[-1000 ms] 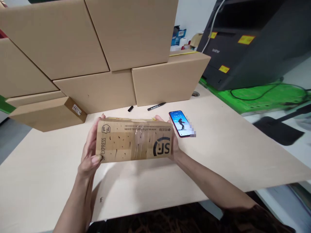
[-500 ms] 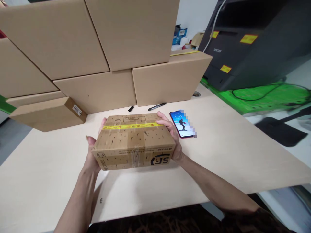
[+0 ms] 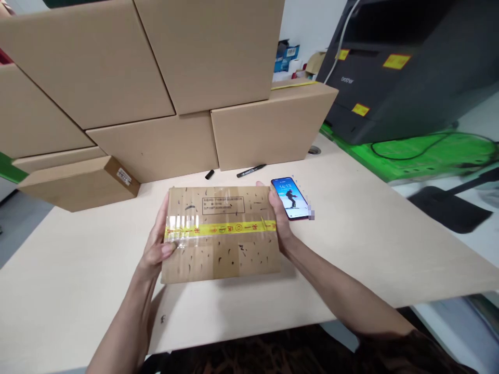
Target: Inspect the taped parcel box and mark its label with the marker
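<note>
Between the left hand and right hand, each grasping one end, is one taped box, contents hidden, its framed print too small to read. Beyond the box: several cartons, one pen, one cap. To its right: one phone reading 14:13, one "brother" machine.

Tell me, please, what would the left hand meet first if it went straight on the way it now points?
The left hand would probably meet the carton behind the marker cap, though depth is unclear from this view.
</note>
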`<state>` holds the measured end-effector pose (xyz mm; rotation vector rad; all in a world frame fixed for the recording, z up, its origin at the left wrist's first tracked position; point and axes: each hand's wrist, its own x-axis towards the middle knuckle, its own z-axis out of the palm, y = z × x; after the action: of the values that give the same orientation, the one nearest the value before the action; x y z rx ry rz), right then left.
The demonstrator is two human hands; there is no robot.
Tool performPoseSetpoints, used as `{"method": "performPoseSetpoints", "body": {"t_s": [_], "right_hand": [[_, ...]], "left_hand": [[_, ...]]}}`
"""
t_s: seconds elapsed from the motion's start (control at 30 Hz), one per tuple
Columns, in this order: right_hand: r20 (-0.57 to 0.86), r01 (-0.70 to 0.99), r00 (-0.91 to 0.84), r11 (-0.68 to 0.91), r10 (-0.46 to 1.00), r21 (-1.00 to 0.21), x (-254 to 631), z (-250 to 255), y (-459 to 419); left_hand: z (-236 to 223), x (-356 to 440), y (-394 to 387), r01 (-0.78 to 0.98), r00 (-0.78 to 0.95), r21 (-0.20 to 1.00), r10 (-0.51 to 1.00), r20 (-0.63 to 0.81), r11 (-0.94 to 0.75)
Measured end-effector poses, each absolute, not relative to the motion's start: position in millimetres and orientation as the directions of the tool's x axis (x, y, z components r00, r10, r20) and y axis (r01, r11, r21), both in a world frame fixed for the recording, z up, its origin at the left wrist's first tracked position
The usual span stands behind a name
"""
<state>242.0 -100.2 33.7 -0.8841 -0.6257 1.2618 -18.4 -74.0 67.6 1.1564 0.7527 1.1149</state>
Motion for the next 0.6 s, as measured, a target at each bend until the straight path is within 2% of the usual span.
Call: {"method": "performPoseSetpoints", "body": {"t_s": [0.03,0.1,0.2,0.27,0.37,0.43,0.5,0.6], "right_hand": [[-0.084,-0.54,0.212,0.045,0.974,-0.841,243.8,34.6,-99.0],[-0.027,-0.483,0.251,0.102,0.968,-0.87,248.0,33.3,-98.0],[0.202,-0.333,0.284,0.294,0.937,-0.896,253.4,26.7,-99.1],[0.389,-0.197,0.277,0.448,0.879,-0.872,255.6,23.2,-100.3],[0.69,0.112,0.225,0.685,0.688,-0.72,257.1,22.9,-102.1],[0.811,0.271,0.127,0.767,0.571,-0.582,257.0,24.6,-103.6],[0.851,0.348,0.038,0.792,0.523,-0.502,256.2,25.0,-104.8],[0.86,0.362,-0.011,0.804,0.51,-0.472,253.8,19.5,-104.0]], "left_hand": [[65.5,-18.6,-73.8,-0.279,0.318,0.96,0.942,0.105,-0.012],[60.5,-19.7,-70.8,-0.27,0.331,0.962,0.933,0.139,-0.047],[52.2,-22.0,-64.0,-0.2,0.321,0.977,0.937,0.134,-0.071],[48.4,-22.4,-60.7,-0.171,0.308,0.98,0.939,0.151,-0.102],[48.8,-20.1,-58.7,-0.205,0.287,0.977,0.95,0.125,-0.067],[53.0,-17.2,-58.3,-0.237,0.262,0.971,0.964,0.036,0.028],[58.4,-13.9,-58.4,-0.251,0.228,0.964,0.973,-0.034,0.092],[64.3,-9.1,-59.0,-0.263,0.173,0.963,0.985,-0.016,0.062]]}}
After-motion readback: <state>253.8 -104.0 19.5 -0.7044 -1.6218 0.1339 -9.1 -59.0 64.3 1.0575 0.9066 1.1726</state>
